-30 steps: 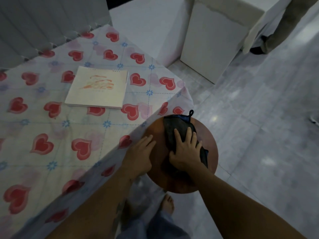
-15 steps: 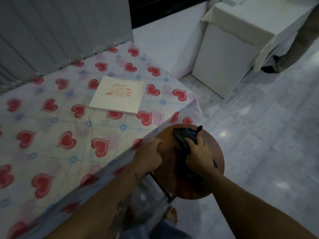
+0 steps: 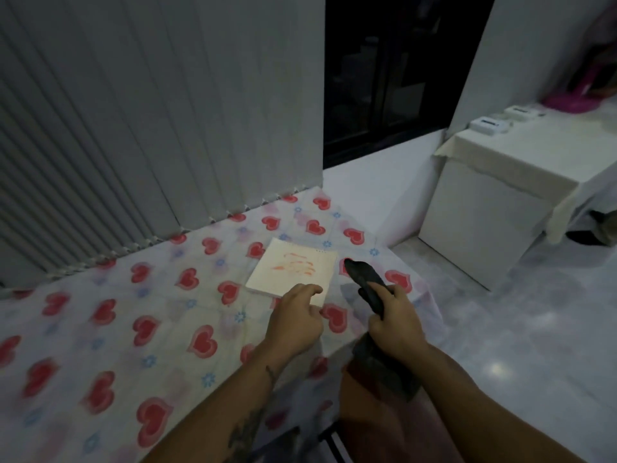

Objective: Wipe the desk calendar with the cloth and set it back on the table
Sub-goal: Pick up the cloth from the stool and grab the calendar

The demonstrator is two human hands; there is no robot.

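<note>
The desk calendar (image 3: 293, 271) lies flat on the table (image 3: 117, 329), a cream pad with orange marks on its face. My left hand (image 3: 297, 320) hovers at its near right corner, fingers apart, fingertips at the pad's edge and nothing held. A dark cloth (image 3: 365, 284) is gripped in my right hand (image 3: 394, 324) just right of the calendar; one end sticks up toward the far side, the other hangs down below my wrist.
The table wears a white cover with red hearts and ends close to my right arm. A brown round stool (image 3: 370, 419) stands below my right forearm. Vertical blinds (image 3: 150, 128) back the table. A white cloth-covered cabinet (image 3: 494, 208) stands at the right on the tiled floor.
My right hand lifted the cloth off the stool and carried it over the table edge beside the calendar. My left hand left the stool and reached to the calendar's corner. The view tilted up.
</note>
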